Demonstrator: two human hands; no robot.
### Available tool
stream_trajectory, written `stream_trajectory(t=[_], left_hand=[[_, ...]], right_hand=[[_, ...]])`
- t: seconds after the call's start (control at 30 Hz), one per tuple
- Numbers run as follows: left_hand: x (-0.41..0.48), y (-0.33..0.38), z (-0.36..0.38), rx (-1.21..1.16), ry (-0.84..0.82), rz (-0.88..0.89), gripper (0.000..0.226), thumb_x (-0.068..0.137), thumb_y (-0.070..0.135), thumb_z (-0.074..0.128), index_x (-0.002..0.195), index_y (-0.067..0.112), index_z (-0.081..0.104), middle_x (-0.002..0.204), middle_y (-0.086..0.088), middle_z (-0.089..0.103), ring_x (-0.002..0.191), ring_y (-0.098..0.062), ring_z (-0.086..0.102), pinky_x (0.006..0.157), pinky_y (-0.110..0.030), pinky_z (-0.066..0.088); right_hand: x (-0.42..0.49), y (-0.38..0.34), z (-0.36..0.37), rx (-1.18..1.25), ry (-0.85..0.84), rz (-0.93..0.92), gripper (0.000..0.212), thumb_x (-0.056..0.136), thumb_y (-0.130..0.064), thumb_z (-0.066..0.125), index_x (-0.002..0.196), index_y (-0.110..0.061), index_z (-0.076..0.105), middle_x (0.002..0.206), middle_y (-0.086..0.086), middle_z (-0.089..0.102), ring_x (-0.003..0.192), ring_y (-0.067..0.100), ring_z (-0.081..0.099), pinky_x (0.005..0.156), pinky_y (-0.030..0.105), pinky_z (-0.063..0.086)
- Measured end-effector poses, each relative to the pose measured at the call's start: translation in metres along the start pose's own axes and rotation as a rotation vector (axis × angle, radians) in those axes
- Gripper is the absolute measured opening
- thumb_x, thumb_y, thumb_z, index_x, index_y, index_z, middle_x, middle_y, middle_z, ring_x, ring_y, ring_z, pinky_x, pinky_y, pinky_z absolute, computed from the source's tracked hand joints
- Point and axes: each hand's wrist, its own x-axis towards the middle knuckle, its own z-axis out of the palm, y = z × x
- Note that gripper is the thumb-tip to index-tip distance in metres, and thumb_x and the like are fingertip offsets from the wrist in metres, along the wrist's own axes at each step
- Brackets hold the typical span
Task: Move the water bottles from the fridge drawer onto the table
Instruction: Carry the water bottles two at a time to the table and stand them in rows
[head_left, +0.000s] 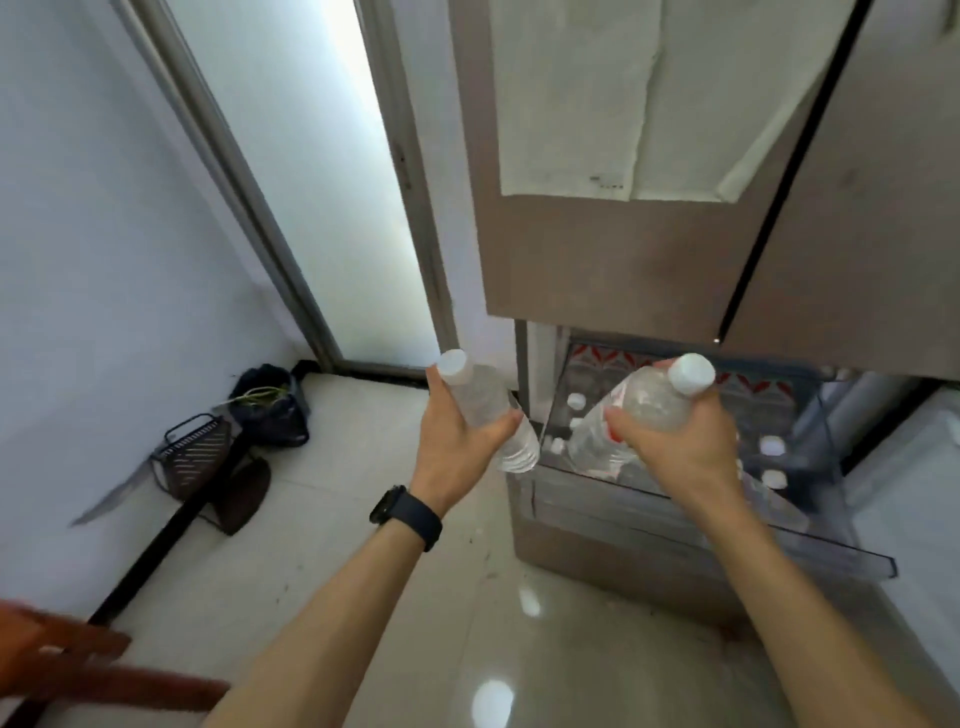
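Note:
My left hand (457, 441) grips a clear water bottle (485, 400) with a white cap, held over the floor just left of the fridge. My right hand (675, 447) grips a second clear bottle (644, 405) with a white cap and a red label, above the open fridge drawer (675, 514). Inside the drawer stand several more bottles (771, 447), seen by their white caps. The table is not in view.
The brown fridge doors (623, 249) rise above the drawer. A frosted glass door (322, 182) stands at the back left. A dark basket (197, 457) and a black bag (270, 405) sit by the left wall. A reddish wooden chair part (78, 670) juts in at the bottom left.

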Motion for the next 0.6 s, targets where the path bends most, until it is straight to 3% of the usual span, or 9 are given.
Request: stream_trajectory(t=[0.17,0.33,0.5,0.6], left_hand=[[-0.090,-0.027,-0.124,0.081,0.143,-0.080,0.069,0.079,0.032,0.083,0.122,0.033,0.030,0.115,0.006,0.055,0.104,-0.008,0.058,0.082,-0.024,0.052],[-0.239,-0.061,-0.280,0.159,0.378,-0.202,0.072,0.078,0.030,0.084,0.124,0.039,0.029,0.116,0.012,0.053,0.104,-0.007,0.056,0.077,-0.015,0.044],[-0.386,-0.069,-0.401,0.261,0.617,-0.329,0.069,0.073,0.036,0.084,0.119,0.042,0.034,0.114,0.009,0.055,0.105,-0.014,0.058,0.086,-0.037,0.055],[-0.464,-0.067,-0.449,0.276,0.756,-0.410,0.069,0.073,0.035,0.085,0.117,0.044,0.032,0.111,0.010,0.056,0.102,-0.011,0.059,0.079,-0.028,0.054]], right_hand=[[-0.090,-0.052,0.082,0.000,-0.223,-0.124,0.057,0.071,-0.034,0.085,0.118,-0.027,0.053,0.102,-0.005,0.059,0.092,0.017,0.057,0.077,0.028,0.043],[-0.239,-0.104,0.175,0.001,-0.563,-0.260,0.063,0.069,-0.043,0.083,0.121,-0.032,0.051,0.106,-0.010,0.060,0.094,0.014,0.058,0.079,0.032,0.048],[-0.378,-0.152,0.248,-0.026,-0.885,-0.360,0.047,0.065,-0.038,0.081,0.103,-0.033,0.053,0.092,-0.009,0.066,0.085,0.006,0.062,0.068,0.030,0.052],[-0.449,-0.173,0.289,-0.072,-1.041,-0.454,0.044,0.063,-0.045,0.076,0.099,-0.027,0.058,0.086,-0.007,0.069,0.083,0.010,0.066,0.071,0.033,0.054]])
